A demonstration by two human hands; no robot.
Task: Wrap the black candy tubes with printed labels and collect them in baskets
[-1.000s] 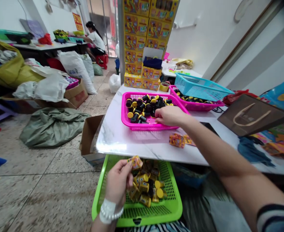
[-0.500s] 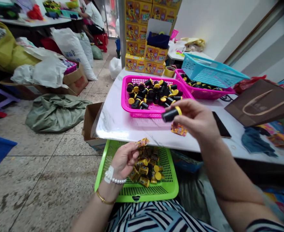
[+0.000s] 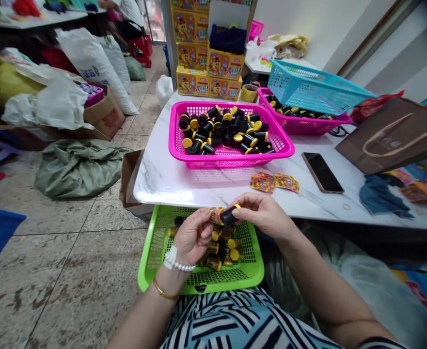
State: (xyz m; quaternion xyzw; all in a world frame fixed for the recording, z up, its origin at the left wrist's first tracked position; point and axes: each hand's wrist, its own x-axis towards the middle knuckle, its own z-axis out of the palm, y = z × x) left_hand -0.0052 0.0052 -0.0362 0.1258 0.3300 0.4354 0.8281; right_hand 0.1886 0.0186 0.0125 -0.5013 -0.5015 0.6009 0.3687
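My left hand (image 3: 196, 234) pinches a small orange printed wrapper (image 3: 216, 215) between thumb and fingers. In my right hand (image 3: 259, 213) is a small black canister (image 3: 229, 216) with a yellow lid, held tilted. The canister's end meets the wrapper's edge; whether it is inside the wrapper I cannot tell. Both hands are above a green basket (image 3: 146, 264), which holds several canisters in printed wrappers (image 3: 213, 262). Behind them on the table, a pink basket (image 3: 231, 160) is full of bare black canisters (image 3: 218, 128). More flat wrappers (image 3: 262, 182) lie in front of it.
To the right on the white table (image 3: 158, 186) are a phone (image 3: 322, 172), a brown paper bag (image 3: 391, 140) and a blue cloth (image 3: 384, 196). A blue basket (image 3: 315, 92) rests over a second pink basket (image 3: 308, 127). Yellow boxes (image 3: 191, 53) are stacked behind. A cardboard box (image 3: 128, 177) stands left.
My right hand has come down and left from over the table, bringing the black canister to the wrapper in my left hand. The view has shifted slightly.
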